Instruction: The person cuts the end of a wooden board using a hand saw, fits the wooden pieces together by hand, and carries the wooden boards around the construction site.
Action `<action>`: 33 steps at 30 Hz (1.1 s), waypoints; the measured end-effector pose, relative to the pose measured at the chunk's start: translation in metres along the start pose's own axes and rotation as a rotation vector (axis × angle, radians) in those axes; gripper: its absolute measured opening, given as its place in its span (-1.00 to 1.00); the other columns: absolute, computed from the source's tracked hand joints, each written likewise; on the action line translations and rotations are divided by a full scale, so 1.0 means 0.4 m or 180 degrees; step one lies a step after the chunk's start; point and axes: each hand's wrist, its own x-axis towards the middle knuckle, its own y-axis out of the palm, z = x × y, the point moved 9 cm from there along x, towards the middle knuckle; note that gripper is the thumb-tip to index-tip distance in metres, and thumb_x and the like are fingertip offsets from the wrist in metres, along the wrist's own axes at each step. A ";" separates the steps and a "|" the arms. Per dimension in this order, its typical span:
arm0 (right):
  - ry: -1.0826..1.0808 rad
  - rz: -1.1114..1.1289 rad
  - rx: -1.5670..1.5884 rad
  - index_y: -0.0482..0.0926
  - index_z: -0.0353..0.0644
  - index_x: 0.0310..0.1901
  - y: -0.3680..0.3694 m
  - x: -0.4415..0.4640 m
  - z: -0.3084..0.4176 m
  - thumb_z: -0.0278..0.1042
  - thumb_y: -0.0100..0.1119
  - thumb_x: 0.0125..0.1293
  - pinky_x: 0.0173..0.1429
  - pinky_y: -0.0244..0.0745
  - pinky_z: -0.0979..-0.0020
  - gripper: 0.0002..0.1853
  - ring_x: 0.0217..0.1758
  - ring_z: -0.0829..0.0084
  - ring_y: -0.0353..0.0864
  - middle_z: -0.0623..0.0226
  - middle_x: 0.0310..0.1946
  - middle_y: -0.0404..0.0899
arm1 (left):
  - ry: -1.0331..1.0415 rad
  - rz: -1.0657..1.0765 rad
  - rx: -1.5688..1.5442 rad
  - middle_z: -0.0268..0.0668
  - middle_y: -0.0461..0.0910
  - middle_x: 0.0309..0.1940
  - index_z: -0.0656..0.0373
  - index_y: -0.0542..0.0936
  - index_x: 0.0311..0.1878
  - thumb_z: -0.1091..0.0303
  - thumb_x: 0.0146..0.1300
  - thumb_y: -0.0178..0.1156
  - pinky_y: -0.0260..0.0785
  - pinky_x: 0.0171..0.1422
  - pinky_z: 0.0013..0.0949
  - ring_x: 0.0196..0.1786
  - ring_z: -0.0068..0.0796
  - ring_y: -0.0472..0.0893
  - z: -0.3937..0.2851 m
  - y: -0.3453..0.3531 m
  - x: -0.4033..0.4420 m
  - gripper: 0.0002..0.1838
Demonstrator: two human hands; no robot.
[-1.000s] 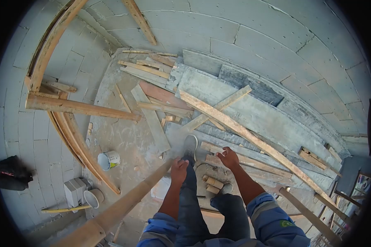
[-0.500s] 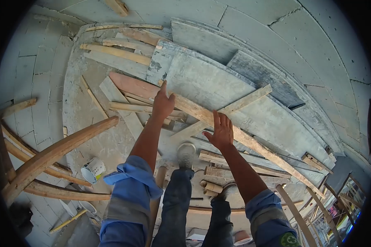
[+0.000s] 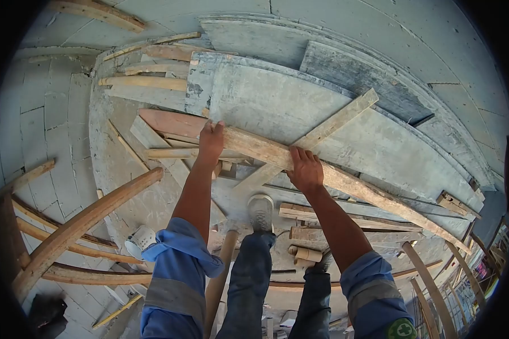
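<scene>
A long wooden beam (image 3: 373, 194) runs slantwise from upper left to lower right, above a stack of grey boards. My left hand (image 3: 211, 139) is closed round the beam's left end. Further right along the same beam, my right hand (image 3: 306, 168) grips it with the fingers over its top. A shorter plank (image 3: 345, 116) crosses at an angle near my right hand. Beneath the beam's left part is a reddish board (image 3: 169, 121).
Large grey boards (image 3: 266, 101) lie along the block wall. My shoe (image 3: 260, 212) is on the floor between loose timbers. Curved wooden beams (image 3: 90, 226) stand at the left, near a white bucket (image 3: 140, 242). Wooden poles (image 3: 432, 282) rise at the lower right.
Both hands have reached forward from near my legs to the long beam and closed on it. The beam's left end has shifted slightly left and down. The view has tilted.
</scene>
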 end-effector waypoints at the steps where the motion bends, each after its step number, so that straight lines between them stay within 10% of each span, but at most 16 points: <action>1: 0.0022 0.0030 0.0053 0.43 -0.13 0.23 -0.007 -0.003 -0.001 -0.29 0.62 -0.06 0.27 0.50 0.08 -0.22 0.23 0.10 0.58 0.19 0.15 0.58 | -0.0109 0.0076 -0.0002 -0.16 0.63 -0.06 0.38 0.40 0.42 0.08 0.50 0.20 0.40 0.15 -0.29 -0.03 -0.38 0.55 -0.027 -0.001 -0.026 -0.37; 23: 0.0113 -0.0298 0.0023 0.44 -0.18 0.27 -0.004 -0.089 -0.094 -0.33 0.61 -0.08 0.35 0.41 0.08 -0.19 0.28 0.12 0.56 0.14 0.18 0.57 | -0.0710 0.1205 -0.1533 -0.38 0.57 0.09 0.17 0.19 0.61 0.34 0.47 0.26 0.33 0.20 -0.37 0.09 -0.57 0.49 -0.029 0.130 -0.148 -0.28; 33: 0.0332 -0.0286 -0.0014 0.42 -0.16 0.25 -0.011 -0.086 -0.087 -0.31 0.60 -0.06 0.33 0.41 0.07 -0.21 0.23 0.09 0.55 0.16 0.14 0.55 | -0.0160 0.0734 -0.1209 -0.41 0.67 -0.07 0.22 0.55 0.26 0.30 0.49 0.27 0.39 0.05 -0.45 -0.09 -0.66 0.56 -0.003 0.124 -0.134 -0.64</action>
